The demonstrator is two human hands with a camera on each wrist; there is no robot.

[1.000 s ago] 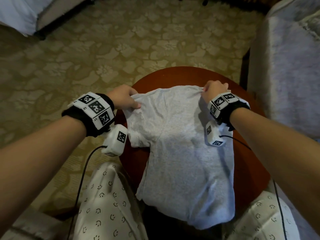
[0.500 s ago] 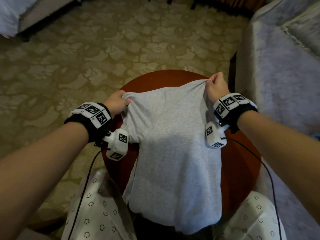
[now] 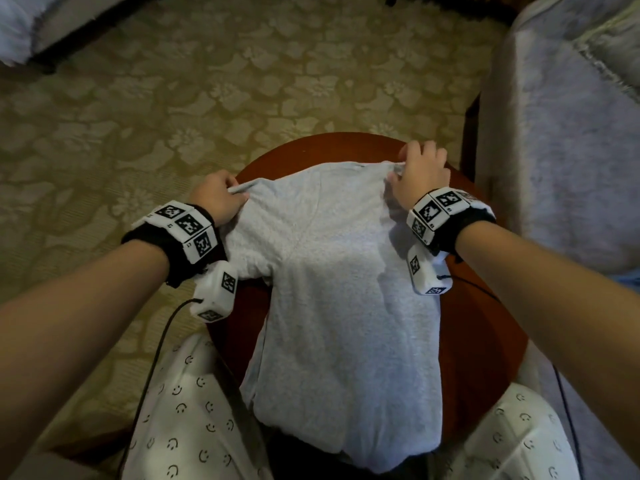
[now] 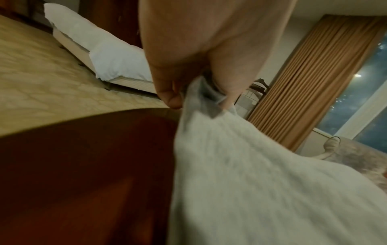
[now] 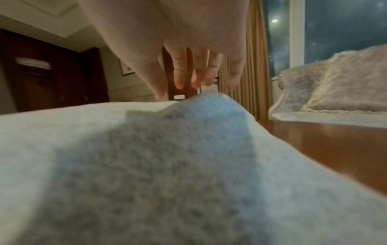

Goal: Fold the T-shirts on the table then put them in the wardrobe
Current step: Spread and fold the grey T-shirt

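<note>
A light grey T-shirt [image 3: 346, 289] lies spread on a round red-brown table [image 3: 485, 341], its hem hanging over the near edge. My left hand [image 3: 218, 195] pinches the shirt's far left corner; the left wrist view shows thumb and fingers of that hand [image 4: 188, 92] bunching the cloth [image 4: 251, 182] above the table [image 4: 83, 165]. At the far right corner my right hand [image 3: 419, 171] lies over the edge. In the right wrist view its fingers [image 5: 196, 79] hang nearly straight with free tips just past the shirt [image 5: 146, 165].
An armchair under a grey throw [image 3: 561, 133] stands close on the right of the table. A bed [image 3: 20, 22] is at the far left across patterned carpet. My knees in smiley-print trousers [image 3: 180, 410] sit against the near edge. Dark wooden doors [image 5: 41, 74] stand across the room.
Half a second ago both hands held the shirt's top edge lifted. Now that edge lies flat on the table, further from me, and my right hand has loosened its hold.
</note>
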